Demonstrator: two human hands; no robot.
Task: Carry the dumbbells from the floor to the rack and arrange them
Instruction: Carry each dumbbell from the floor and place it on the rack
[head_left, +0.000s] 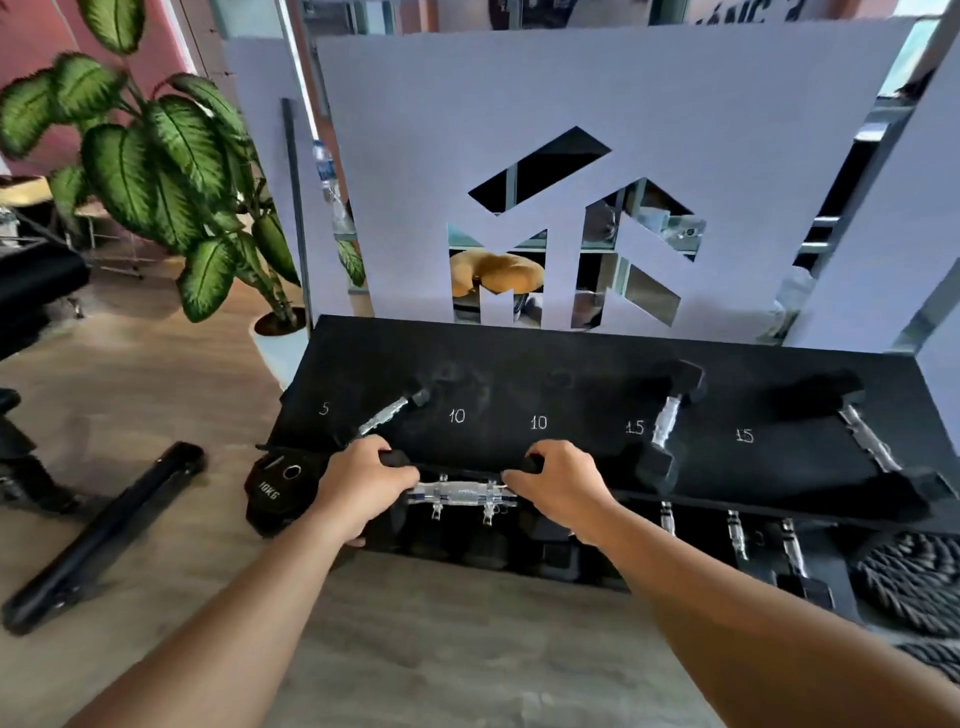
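A black dumbbell with a chrome handle hangs level at the front edge of the black rack shelf. My left hand grips its left head and my right hand grips its right head. The shelf carries chalk marks 5, 10, 10, 15, 15. A small dumbbell lies near the 5 mark. Two larger dumbbells lie at the 15 marks, one in the middle right, another at the far right. More dumbbells sit on the lower tier.
A 10 kg plate leans at the rack's left end. A long black bar lies on the wooden floor to the left. A potted plant stands at the left, a white panel behind the rack, a coiled rope at the right.
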